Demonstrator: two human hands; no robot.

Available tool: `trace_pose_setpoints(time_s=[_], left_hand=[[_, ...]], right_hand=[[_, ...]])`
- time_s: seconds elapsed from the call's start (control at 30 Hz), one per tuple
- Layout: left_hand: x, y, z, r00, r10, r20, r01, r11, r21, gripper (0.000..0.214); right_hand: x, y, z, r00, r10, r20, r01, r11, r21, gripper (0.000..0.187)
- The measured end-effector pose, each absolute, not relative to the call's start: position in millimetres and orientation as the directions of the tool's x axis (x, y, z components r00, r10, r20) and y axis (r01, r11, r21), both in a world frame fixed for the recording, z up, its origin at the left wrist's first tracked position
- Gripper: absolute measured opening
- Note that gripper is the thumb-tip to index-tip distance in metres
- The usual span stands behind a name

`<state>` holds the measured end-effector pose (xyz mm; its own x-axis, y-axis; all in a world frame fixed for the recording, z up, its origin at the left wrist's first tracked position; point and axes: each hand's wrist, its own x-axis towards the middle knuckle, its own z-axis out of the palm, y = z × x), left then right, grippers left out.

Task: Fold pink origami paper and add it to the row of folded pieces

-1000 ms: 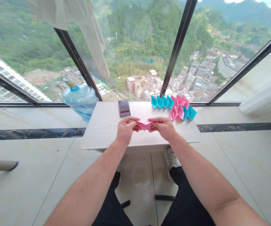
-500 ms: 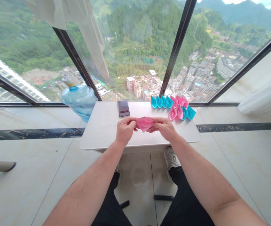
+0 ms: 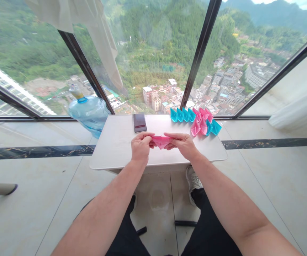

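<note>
A folded piece of pink paper (image 3: 161, 141) is held over the near half of the small white table (image 3: 116, 153). My left hand (image 3: 142, 146) pinches its left end, and my right hand (image 3: 182, 143) pinches the right end between thumb and fingers. The paper's lower edge comes to a point between the hands. Beyond my right hand, at the table's back right, stand folded blue paper boats (image 3: 183, 115) in a row, pink paper boats (image 3: 199, 127) beside them, and more blue paper boats (image 3: 213, 128) at the right.
A phone (image 3: 139, 123) lies at the table's back edge, left of centre. Left of the table a large blue water bottle (image 3: 89, 110) leans on the floor by the window. A window frame (image 3: 201, 53) rises behind the table. My shoes (image 3: 194, 179) are below its front edge.
The pink paper has turned between my fingers: its upper peak has dropped, leaving a flatter top edge with the point downward. Both hands keep their grip in nearly the same place.
</note>
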<state>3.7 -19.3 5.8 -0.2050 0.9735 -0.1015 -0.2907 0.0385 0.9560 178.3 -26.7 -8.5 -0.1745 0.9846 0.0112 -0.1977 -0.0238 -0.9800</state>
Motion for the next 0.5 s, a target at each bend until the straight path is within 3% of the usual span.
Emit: trace_pose_setpoints(time_s=[0.17,0.5], left_hand=[[1.7,-21.2,9.8,-0.147,0.981,-0.128,-0.363,0.067,0.93,0.012],[1.4,-22.4,12.2,-0.082,0.986,-0.148,-0.441,0.097,0.892,0.011]], right_hand=[[180.6,-26.9,-12.2,-0.209,0.978,0.008,-0.302,-0.057,-0.952,0.023],[179.9,-29.1,-5.7,-0.245,0.969,-0.03,-0.416,-0.133,-0.9,0.021]])
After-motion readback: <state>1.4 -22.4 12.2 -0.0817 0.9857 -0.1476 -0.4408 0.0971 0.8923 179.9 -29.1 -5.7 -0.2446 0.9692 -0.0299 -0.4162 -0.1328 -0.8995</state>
